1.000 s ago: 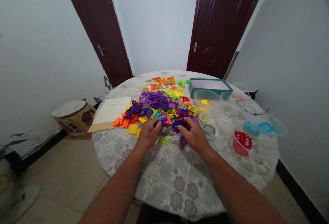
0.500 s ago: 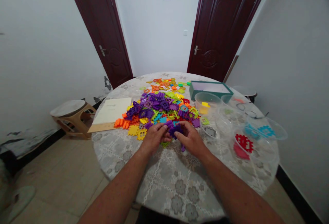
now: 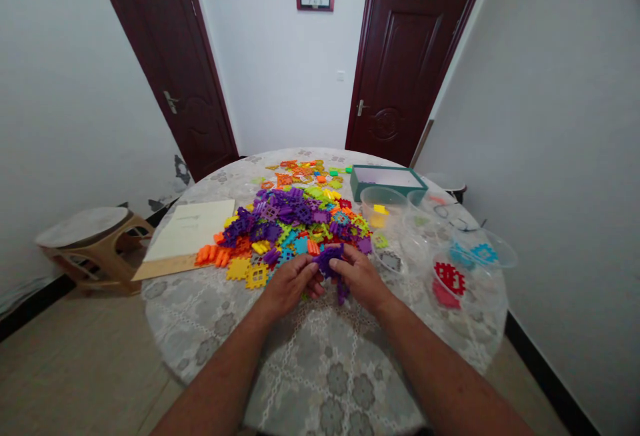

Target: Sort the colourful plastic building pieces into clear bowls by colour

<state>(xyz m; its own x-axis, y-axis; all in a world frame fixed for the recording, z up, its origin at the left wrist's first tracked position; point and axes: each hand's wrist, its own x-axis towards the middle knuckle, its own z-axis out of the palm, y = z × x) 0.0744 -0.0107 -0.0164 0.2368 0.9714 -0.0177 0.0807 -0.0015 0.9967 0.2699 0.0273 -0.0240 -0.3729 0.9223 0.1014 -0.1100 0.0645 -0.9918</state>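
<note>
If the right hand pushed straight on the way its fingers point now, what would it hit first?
Beyond the purple pieces it grips, the right hand would likely meet the near edge of the mixed pile; depth is unclear.

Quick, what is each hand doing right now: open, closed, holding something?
Left hand: closed on the purple building pieces.
Right hand: closed on the same pieces.

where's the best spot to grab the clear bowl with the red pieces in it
Probably the near-left rim of the clear bowl, pinched from above, thumb inside. It stands upright and open, with other bowls crowding its far side. The right hand, nearest it, grips the purple pieces with the left hand.
</note>
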